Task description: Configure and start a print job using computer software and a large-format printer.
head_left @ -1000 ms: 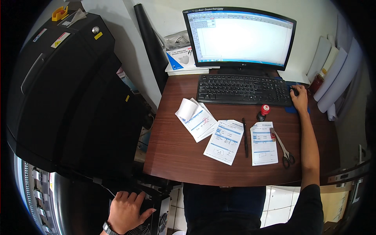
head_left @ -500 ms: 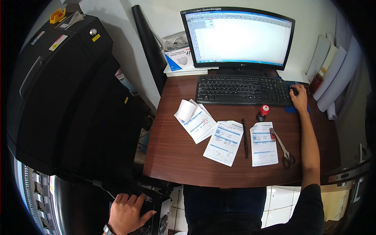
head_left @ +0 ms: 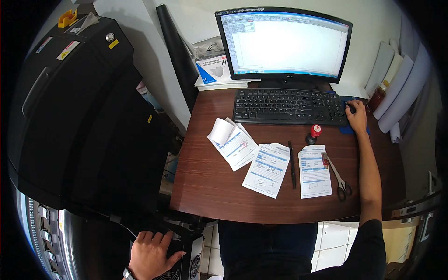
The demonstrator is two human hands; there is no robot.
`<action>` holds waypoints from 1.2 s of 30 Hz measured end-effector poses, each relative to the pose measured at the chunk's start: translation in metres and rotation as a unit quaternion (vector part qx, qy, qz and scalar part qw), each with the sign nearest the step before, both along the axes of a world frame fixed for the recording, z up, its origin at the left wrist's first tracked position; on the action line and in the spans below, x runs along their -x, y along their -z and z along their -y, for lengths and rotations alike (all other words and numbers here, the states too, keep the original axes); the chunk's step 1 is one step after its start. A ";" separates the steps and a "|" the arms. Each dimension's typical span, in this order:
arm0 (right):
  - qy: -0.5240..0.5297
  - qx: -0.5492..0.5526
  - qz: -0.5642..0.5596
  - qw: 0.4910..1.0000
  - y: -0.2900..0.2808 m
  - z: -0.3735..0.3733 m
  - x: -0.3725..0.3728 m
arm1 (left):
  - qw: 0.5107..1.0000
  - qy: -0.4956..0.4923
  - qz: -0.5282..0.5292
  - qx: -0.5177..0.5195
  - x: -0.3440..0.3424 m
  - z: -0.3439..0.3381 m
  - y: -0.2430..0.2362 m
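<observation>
At the desk's right, my right hand (head_left: 356, 116) grips a black mouse (head_left: 349, 107) on a blue pad (head_left: 347, 131), beside the black keyboard (head_left: 288, 106). My left hand (head_left: 154, 252) rests palm down, fingers apart, on black computer hardware (head_left: 176, 267) with fans at lower left. The monitor (head_left: 284, 44) shows a mostly white program window. On the brown desk (head_left: 196, 182) lie printed forms (head_left: 265, 170), a form pad (head_left: 231, 147), a black pen (head_left: 292, 165), scissors (head_left: 344, 186) and a small red object (head_left: 325, 159). A red-topped stamp (head_left: 315, 132) stands upright below the keyboard.
A large black machine (head_left: 74, 126) fills the left side. A black roll (head_left: 177, 60) leans behind the desk near a boxed package (head_left: 210, 70). Paper rolls (head_left: 399, 88) and a jar (head_left: 377, 98) stand at the right. White floor tiles (head_left: 329, 238) show below the desk.
The view has shifted slightly, and my left hand sits a little lower in it than a second ago. My right hand stays on the mouse.
</observation>
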State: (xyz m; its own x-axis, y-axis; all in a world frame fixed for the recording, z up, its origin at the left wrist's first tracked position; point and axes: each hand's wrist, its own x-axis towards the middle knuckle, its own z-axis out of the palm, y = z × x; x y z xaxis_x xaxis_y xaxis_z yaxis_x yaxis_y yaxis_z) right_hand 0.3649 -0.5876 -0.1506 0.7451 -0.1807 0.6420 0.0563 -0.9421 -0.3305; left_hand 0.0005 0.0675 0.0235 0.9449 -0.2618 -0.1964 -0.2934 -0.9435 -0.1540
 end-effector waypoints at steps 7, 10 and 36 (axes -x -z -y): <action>-0.001 -0.004 0.009 1.000 0.000 -0.001 0.000 | 1.000 0.001 -0.003 0.001 0.000 -0.001 0.000; 0.003 0.000 0.013 1.000 -0.001 -0.002 0.001 | 1.000 -0.005 -0.003 0.007 0.001 -0.001 0.001; 0.018 -0.022 -0.018 0.999 -0.004 -0.005 0.004 | 1.000 0.005 -0.003 -0.017 0.002 -0.002 0.002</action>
State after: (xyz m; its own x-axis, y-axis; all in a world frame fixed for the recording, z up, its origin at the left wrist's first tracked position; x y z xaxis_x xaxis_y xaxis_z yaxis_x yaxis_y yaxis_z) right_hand 0.3614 -0.5830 -0.1468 0.7605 -0.2349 0.6054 0.0104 -0.9278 -0.3730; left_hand -0.0011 0.0692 0.0216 0.9411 -0.2649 -0.2099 -0.3041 -0.9348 -0.1835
